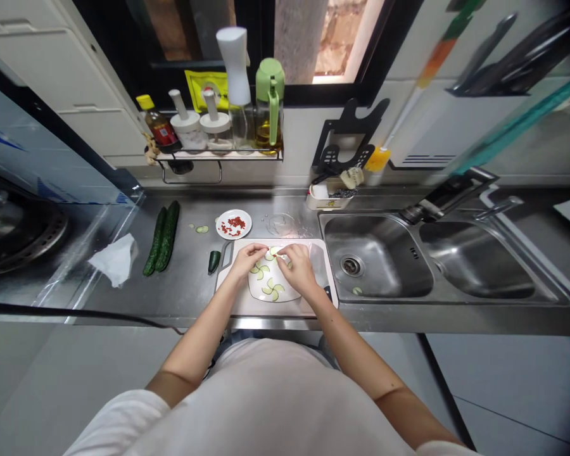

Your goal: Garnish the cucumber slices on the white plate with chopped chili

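Observation:
Both hands meet over the far part of a white plate [254, 291], which lies on a pale cutting board [240, 307]. On the plate, thin cucumber slices [273, 290] are arranged in curved pinwheel shapes. My left hand [247, 261] pinches thumb and fingers together at the upper left of the plate; a tiny reddish speck shows by its fingertips. My right hand [297, 267] is also in a pinch, just above the slices, and what it holds is too small to name. Behind the board, a small white dish [223, 232] carries chopped red pieces [235, 223].
Two whole cucumbers [163, 239] and a crumpled white tissue [116, 259] lie on the steel counter at left. A cucumber end [213, 261] rests beside the board. The double sink [384, 253] adjoins at right; a bottle rack [223, 155] hangs behind.

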A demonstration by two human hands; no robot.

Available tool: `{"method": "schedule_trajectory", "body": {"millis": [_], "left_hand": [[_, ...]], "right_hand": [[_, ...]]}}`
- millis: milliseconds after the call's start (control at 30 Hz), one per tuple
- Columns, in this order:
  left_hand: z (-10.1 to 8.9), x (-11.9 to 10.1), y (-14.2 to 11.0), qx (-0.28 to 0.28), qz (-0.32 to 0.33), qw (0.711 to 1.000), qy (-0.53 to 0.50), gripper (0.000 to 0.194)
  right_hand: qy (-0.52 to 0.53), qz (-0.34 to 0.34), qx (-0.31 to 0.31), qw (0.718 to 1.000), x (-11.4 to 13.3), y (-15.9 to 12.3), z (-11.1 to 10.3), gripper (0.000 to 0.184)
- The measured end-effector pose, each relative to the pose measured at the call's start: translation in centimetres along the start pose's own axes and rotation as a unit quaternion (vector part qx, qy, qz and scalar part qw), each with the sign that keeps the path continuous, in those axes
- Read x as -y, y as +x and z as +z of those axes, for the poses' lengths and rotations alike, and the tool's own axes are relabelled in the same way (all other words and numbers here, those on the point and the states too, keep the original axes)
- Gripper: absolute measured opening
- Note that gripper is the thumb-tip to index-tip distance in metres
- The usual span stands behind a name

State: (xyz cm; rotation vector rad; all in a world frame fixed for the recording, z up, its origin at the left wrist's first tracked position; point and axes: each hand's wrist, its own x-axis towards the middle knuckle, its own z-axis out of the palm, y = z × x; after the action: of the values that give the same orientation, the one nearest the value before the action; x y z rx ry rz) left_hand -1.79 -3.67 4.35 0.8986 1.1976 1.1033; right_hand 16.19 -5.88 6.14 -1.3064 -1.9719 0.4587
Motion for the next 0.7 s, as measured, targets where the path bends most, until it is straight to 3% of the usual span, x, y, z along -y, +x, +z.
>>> {"method": "schedule_trajectory", "body": {"millis": [233,700], "left_hand": [[0.5,0.4,-0.7,0.01,-0.011,1.0,0.025,0.042],[1.0,0.8,-1.6,0.036,0.028,0.998,0.034,0.035]], "right_hand": [[-0.012,-0.015,0.002,1.0,0.4,0.6,0.1,0.017],[-0.017,-0.035,0.024,0.999,0.8,0.4,-0.2,0.015]]}}
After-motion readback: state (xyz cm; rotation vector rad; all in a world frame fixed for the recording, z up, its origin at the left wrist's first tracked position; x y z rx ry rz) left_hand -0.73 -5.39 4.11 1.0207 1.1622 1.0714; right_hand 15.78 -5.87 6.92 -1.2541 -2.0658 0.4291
